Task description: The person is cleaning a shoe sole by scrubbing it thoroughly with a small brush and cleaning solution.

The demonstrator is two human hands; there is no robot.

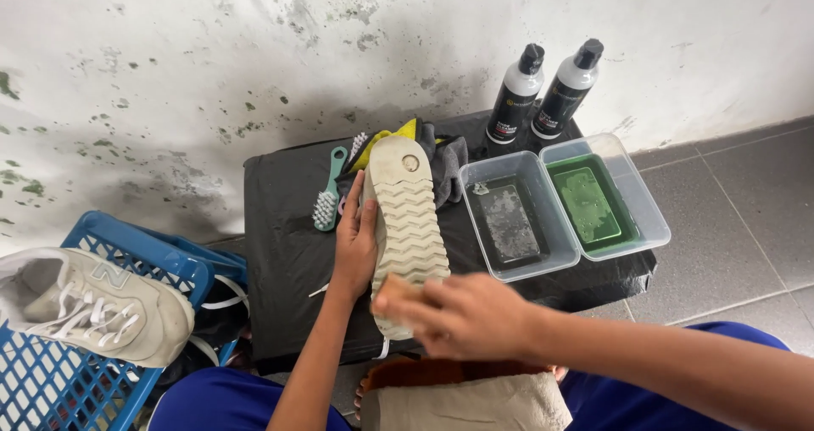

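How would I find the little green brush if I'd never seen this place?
Look at the low table with the black cover against the stained white wall. On it, just left of the upturned shoe that the left hand steadies, lies the brush. It alone has a mint-green handle and white bristles; the cloths beside it are grey and yellow.

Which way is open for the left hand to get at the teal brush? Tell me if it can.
Probably yes. The left hand holds the upturned shoe, and the teal brush lies just beside it on the black cover, nothing between; it must release the shoe first.
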